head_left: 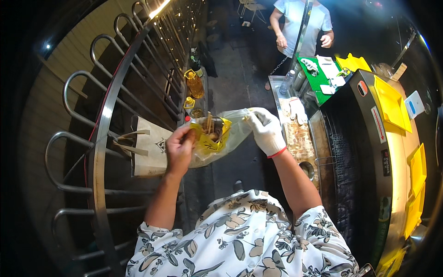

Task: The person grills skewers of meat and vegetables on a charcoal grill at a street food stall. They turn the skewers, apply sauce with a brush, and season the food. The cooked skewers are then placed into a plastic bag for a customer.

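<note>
My bare left hand (179,147) grips the side of a yellow printed food bag (217,147) with browned food inside. Several thin wooden skewers (209,121) stick up from its mouth. Around and beside it stretches a clear plastic bag (236,121), whose far right edge is pinched by my right hand (266,133) in a white knit glove with a red cuff. My right fingertips are partly hidden by the glove's folds and the plastic. Both hands are above the dark floor, between the fence and the stall.
A brown paper bag (150,148) hangs by the metal fence (105,115) at left. Beyond it stand an oil bottle (194,85) and other bottles. At right, a stained work surface (297,134) bears a white glove (297,110); yellow trays (392,106) line the stall. A person (302,30) stands at the far end.
</note>
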Motion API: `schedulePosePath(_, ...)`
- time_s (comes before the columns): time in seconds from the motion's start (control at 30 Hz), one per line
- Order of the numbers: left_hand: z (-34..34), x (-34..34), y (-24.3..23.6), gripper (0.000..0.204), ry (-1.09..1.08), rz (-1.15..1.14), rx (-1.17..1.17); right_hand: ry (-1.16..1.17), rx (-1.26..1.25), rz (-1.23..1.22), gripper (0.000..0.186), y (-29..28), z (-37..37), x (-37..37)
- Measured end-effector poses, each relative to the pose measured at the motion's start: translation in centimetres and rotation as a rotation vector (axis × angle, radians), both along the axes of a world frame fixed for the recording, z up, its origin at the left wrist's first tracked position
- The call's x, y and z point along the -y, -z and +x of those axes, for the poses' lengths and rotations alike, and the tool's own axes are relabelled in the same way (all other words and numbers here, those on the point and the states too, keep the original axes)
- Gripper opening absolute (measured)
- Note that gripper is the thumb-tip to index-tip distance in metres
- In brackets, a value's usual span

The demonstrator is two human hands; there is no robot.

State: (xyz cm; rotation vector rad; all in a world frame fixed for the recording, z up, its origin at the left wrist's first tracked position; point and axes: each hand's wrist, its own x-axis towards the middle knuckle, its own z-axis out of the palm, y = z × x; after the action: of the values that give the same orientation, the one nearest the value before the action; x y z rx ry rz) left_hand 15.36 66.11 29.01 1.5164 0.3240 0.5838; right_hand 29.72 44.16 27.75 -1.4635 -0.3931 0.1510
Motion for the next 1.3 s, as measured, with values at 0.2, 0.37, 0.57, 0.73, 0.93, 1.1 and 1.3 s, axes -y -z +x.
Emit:
schedulePosePath(0.2,5.1,-3.6,13.8,0.011,0.03,-0.265,-0.375,-0.443,-0.754,0.223,0.026,6.0,0.7,-1.0)
schedulePosePath(0.37,6.2,-2.8,15.9,0.027,0.037,-0.597,-0.32,-0.377,-0.902,0.485,0.026,10.4,2.2,1.6)
schedulePosePath(0.57,7.1,-4.3,13.2,0.047,0.173,-0.7,-0.447,-0.173,-1.168,0.759,0.026,16.5,5.7,7.4)
schedulePosePath(0.73,7.8,-5.1,16.7,0.035,0.038,-0.277,-0.586,-0.354,-1.319,0.952,0.034,13.6,4.9,6.8)
schedulePosePath(0.93,10.1,-6.1,18.6,0.012,0.077,0.054,-0.803,-0.178,-0.93,0.618,0.02,12.2,3.6,5.0)
schedulePosePath(1.1,9.4,-2.3,13.3,0.007,0.326,-0.281,-0.266,-0.197,-0.917,0.594,0.014,16.3,3.7,8.8)
schedulePosePath(1.3,4.3,-1.8,13.5,0.009,0.56,-0.327,-0.35,-0.341,-0.903,0.349,0.016,16.1,4.9,11.0)
